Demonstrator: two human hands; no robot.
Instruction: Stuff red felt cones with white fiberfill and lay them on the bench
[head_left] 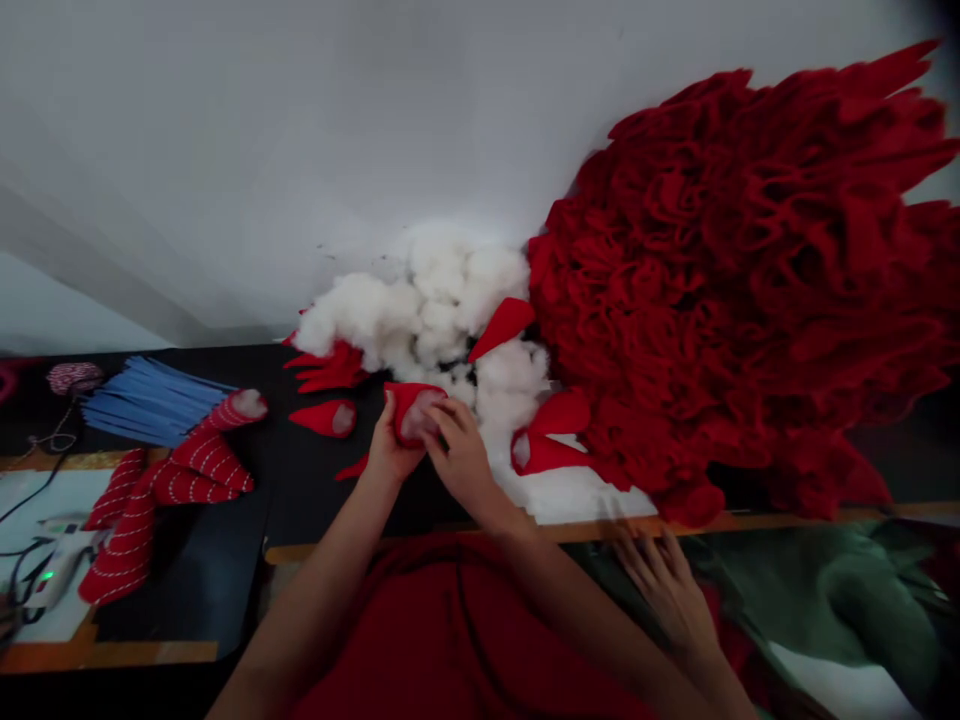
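My left hand (389, 452) is closed around a red felt cone (411, 405) with its open end toward me. White stuffing shows in the cone's mouth. My right hand (459, 452) has its fingers pressed into that mouth, on the stuffing. Just beyond the cone lies a heap of white stuffing (420, 310). Several more red felt cones, some of them filled, are scattered around it, such as one (325, 417) to the left and one (501, 326) on the heap.
A huge pile of empty red felt cones (750, 290) fills the right. Red cones wound with white cord (180, 480), blue sticks (150, 402), a ball of twine (73, 377) and a glue gun (52, 565) lie left. Another person's hand (667, 585) rests at the table edge on the right.
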